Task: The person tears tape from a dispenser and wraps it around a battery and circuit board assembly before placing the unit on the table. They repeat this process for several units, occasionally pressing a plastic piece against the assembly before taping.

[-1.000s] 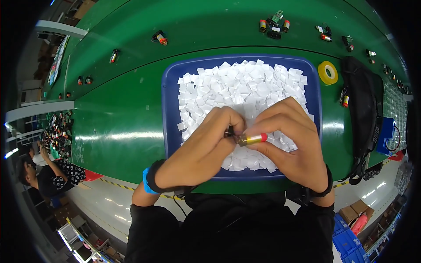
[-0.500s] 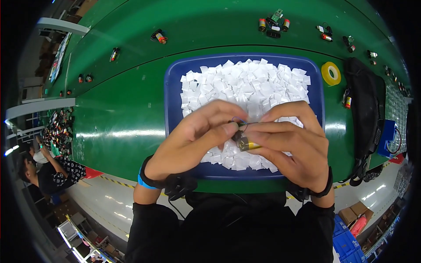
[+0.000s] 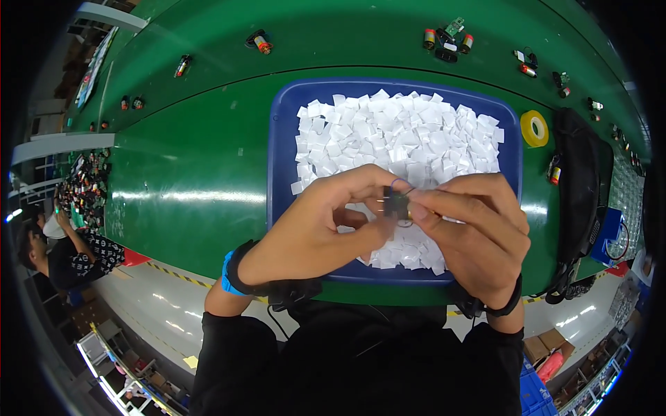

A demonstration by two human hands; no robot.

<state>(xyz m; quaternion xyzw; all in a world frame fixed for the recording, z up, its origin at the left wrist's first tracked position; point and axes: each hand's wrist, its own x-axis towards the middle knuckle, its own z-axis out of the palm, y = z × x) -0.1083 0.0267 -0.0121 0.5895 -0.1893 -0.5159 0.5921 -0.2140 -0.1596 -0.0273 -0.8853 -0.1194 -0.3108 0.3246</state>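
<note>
My left hand (image 3: 322,222) and my right hand (image 3: 479,229) meet over the near middle of a blue tray (image 3: 277,139). Pinched between their fingertips is a small black electronic part (image 3: 395,202) with thin wires looping above it and light metal pins at its left side. A sliver of yellow shows just under it, by the right fingers. The lower part of it is blurred and covered by my fingers. Beneath the hands, many small white paper-like squares (image 3: 395,139) fill the tray.
Right of the tray lie a yellow tape roll (image 3: 534,129), a black bag (image 3: 581,180) and a blue box (image 3: 609,236). Battery-and-board assemblies (image 3: 447,41) dot the far green table (image 3: 187,166). Many more are heaped at the left, where another person (image 3: 76,253) sits.
The held part has been turned: the yellow cell that showed below it is now mostly hidden, and a black face with pins shows. Both hands are slightly further right in view.
</note>
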